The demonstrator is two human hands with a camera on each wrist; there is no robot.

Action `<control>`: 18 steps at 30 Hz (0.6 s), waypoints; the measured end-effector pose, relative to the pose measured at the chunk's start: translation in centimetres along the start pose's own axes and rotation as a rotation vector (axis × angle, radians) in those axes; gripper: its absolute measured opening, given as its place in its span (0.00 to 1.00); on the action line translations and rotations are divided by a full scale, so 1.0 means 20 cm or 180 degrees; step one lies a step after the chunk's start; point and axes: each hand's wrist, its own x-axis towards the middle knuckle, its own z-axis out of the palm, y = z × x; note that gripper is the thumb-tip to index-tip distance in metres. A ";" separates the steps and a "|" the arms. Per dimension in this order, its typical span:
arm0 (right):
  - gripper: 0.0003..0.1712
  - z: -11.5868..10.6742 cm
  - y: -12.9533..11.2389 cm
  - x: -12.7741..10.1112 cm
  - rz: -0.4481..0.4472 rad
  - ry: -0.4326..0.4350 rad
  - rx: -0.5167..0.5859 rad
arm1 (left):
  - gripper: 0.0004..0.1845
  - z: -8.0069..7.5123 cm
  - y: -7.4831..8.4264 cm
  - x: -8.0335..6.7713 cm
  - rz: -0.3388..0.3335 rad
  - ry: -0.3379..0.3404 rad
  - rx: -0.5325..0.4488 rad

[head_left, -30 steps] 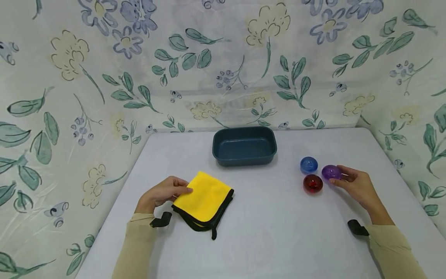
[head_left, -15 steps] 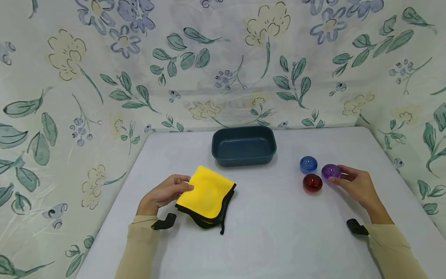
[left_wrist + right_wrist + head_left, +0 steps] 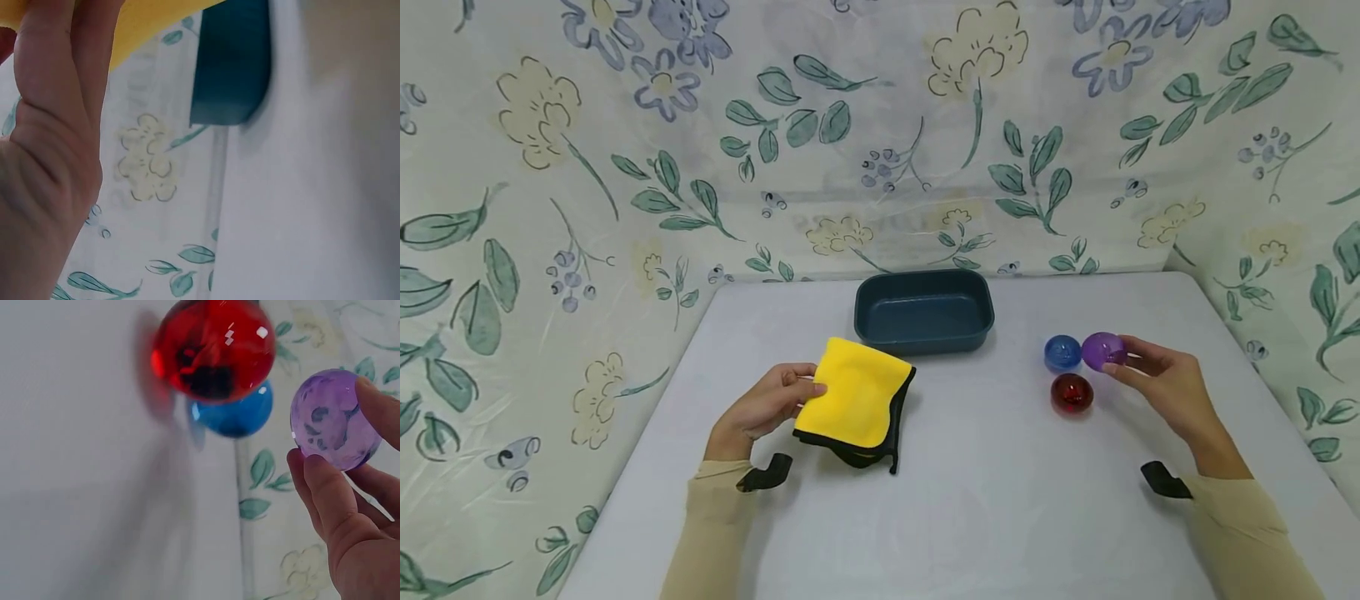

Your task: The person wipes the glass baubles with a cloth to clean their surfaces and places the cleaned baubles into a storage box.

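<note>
From the head view, the left hand (image 3: 763,406) pinches the near-left edge of a folded yellow cloth (image 3: 856,392) with black trim, which lies just in front of a dark blue tray (image 3: 923,311) at the back middle of the pale grey desk (image 3: 985,500). The right hand (image 3: 1165,383) holds a purple ball (image 3: 1102,350) between fingertips and thumb, lifted just beside a blue ball (image 3: 1062,352), with a red ball (image 3: 1071,392) a little nearer on the desk. Both arms wear beige sleeves (image 3: 1247,533) with black straps at the wrists. A floral sheet (image 3: 625,167) printed with green leaves and cream and blue flowers hangs behind and along both sides of the desk. In the left wrist view, the left hand's fingers (image 3: 56,75) curl onto the yellow cloth (image 3: 156,22) at the top edge, and the tray (image 3: 231,62) stands beyond, blurred. In the right wrist view, fingers (image 3: 328,494) grip the purple ball (image 3: 331,419); the red ball (image 3: 212,350) overlaps the blue ball (image 3: 237,415). No writing is legible.
</note>
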 end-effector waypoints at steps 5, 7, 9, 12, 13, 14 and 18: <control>0.38 0.04 -0.09 0.01 -0.0146 -0.0036 0.0139 | 0.25 0.06 0.05 0.03 0.0090 0.0076 -0.0009; 0.37 0.06 -0.12 0.01 -0.0220 -0.0044 0.0207 | 0.26 0.08 0.07 0.04 0.0113 0.0094 -0.0030; 0.36 0.08 -0.15 0.02 -0.0325 -0.0052 0.0294 | 0.26 0.10 0.09 0.05 0.0135 0.0112 -0.0058; 0.34 0.12 -0.21 0.03 -0.0479 -0.0072 0.0411 | 0.25 0.13 0.12 0.07 0.0178 0.0112 -0.0126; 0.34 0.13 -0.23 0.03 -0.0520 -0.0090 0.0455 | 0.25 0.14 0.13 0.08 0.0188 0.0105 -0.0147; 0.33 0.15 -0.25 0.03 -0.0548 -0.0106 0.0492 | 0.26 0.15 0.14 0.08 0.0187 0.0101 -0.0162; 0.33 0.20 -0.33 0.04 -0.0570 -0.0179 0.0585 | 0.28 0.19 0.19 0.11 0.0199 0.0094 -0.0215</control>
